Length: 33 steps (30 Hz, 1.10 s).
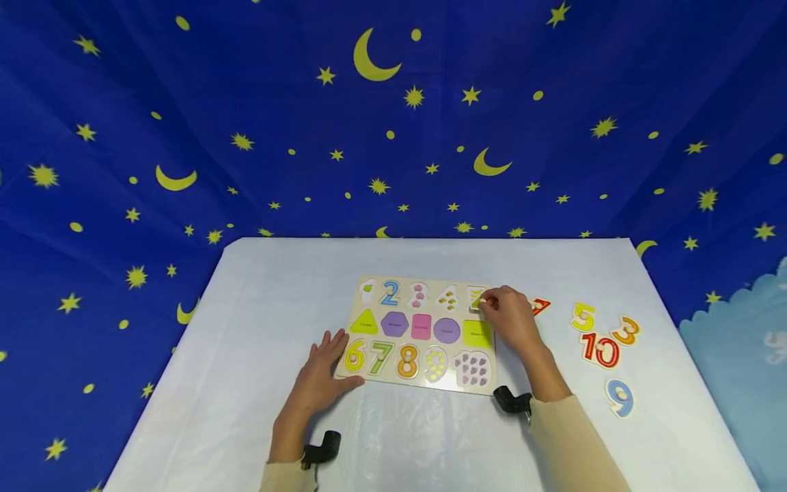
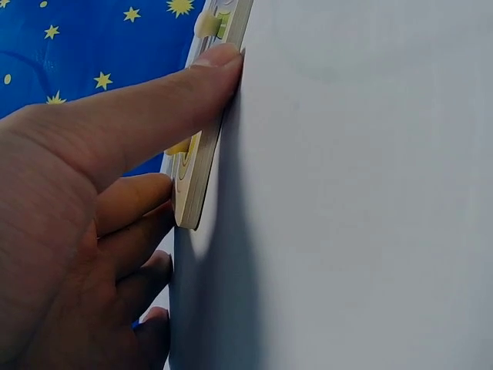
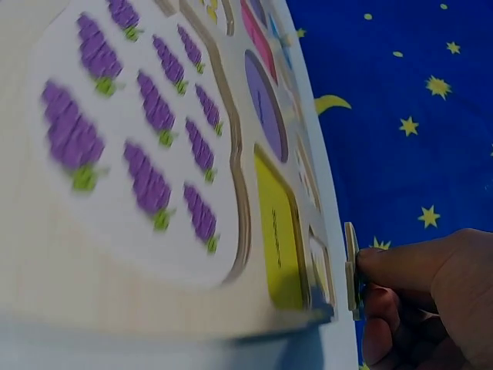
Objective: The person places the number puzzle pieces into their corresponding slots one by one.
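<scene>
A wooden number puzzle board (image 1: 399, 277) lies on the white table. Its 2, 6, 7 and 8 pieces sit in their recesses, while the 9 recess (image 1: 436, 364) and 10 recess (image 1: 473, 369) show pictures. My left hand (image 1: 320, 372) rests at the board's near left corner, thumb along the front edge and fingers at the left side. Over the top right recess, my right hand (image 1: 513, 318) pinches a thin wooden puzzle piece (image 3: 351, 274), which appears edge-on, so I cannot tell its number.
Right of the board lie loose pieces: a yellow 5 (image 1: 583, 317), an orange 3 (image 1: 626, 331), a red 10 (image 1: 600, 350) and a blue 9 (image 1: 619, 398). A red-orange piece (image 1: 540, 307) is partly hidden behind my right hand. A blue starry cloth (image 1: 430, 137) hangs behind the table.
</scene>
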### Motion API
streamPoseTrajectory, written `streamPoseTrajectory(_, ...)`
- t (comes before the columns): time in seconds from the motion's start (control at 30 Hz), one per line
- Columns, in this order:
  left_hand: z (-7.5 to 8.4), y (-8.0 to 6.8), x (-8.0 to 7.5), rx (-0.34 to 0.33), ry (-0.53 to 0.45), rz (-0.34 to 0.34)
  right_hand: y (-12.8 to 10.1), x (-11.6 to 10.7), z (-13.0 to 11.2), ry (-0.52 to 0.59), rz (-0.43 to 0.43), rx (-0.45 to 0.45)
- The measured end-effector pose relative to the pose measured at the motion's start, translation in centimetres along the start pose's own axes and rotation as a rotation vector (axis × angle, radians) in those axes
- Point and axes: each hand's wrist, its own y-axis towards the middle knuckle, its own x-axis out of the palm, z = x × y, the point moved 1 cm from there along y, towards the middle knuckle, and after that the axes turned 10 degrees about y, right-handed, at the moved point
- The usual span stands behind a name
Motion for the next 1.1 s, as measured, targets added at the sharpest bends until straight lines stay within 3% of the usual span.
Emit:
streamPoseTrajectory(0.47,-0.2,-0.1,-0.1,0.021,-0.006,0.017,0.6,1.8,-1.6,0.044,-0.008,-0.061)
streamPoseTrajectory(1.1,0.2,-0.1,-0.1,-0.003,-0.024,0.002,2.3,4.0,-2.5,0.056,-0.058,-0.031)
